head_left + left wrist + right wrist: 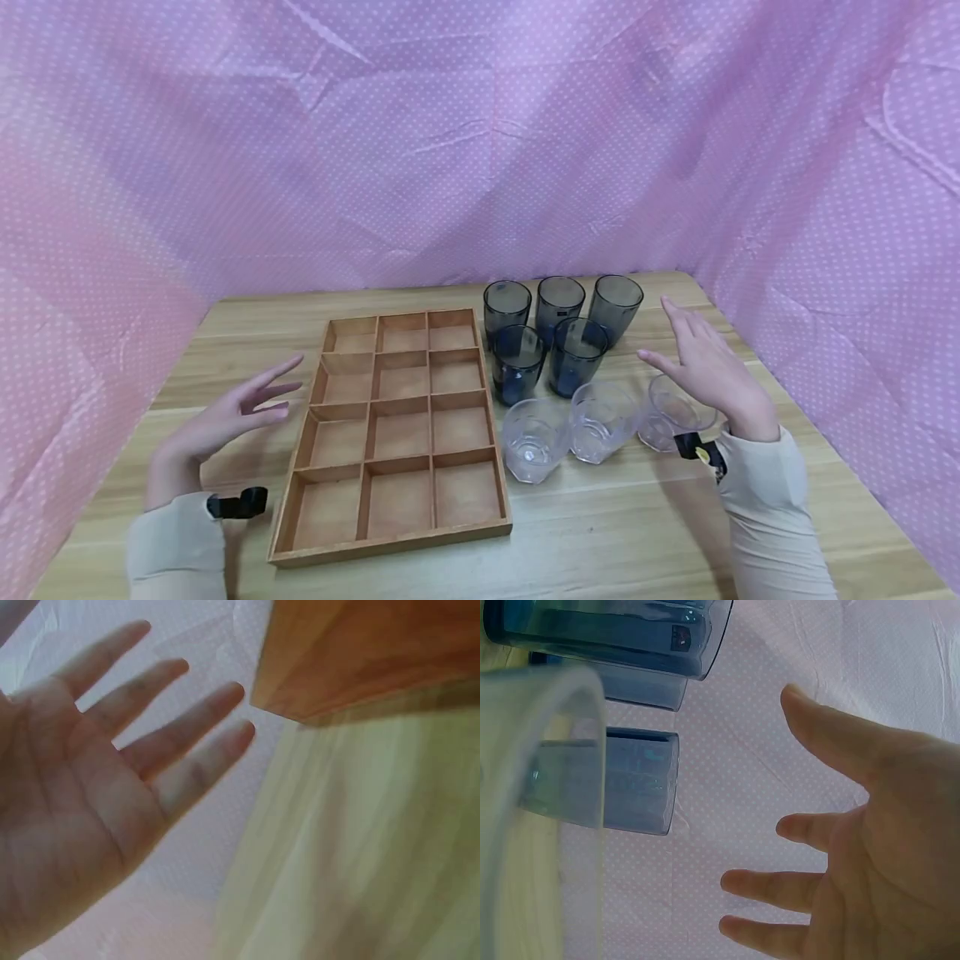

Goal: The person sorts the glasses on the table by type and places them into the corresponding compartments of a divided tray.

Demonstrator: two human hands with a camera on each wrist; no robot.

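Note:
My left hand [232, 417] is held in the air left of a wooden compartment tray [397, 467], fingers spread and holding nothing. In the left wrist view the palm [67, 787] faces the camera, near a corner of the tray [360, 660]. My right hand [708, 367] hovers over the right side of the table, beside a clear glass [660, 421], fingers extended and empty. The right wrist view has that hand [870, 847] apart from a blue-grey glass [641, 780], with a clear rim [592, 682] close to the camera.
Several dark blue-grey glasses [517, 367] stand upright right of the tray. Two more clear glasses [534, 442] are in front of them. The tray's compartments hold nothing. Pink dotted cloth [465, 150] hangs behind and at both sides of the wooden table [600, 533].

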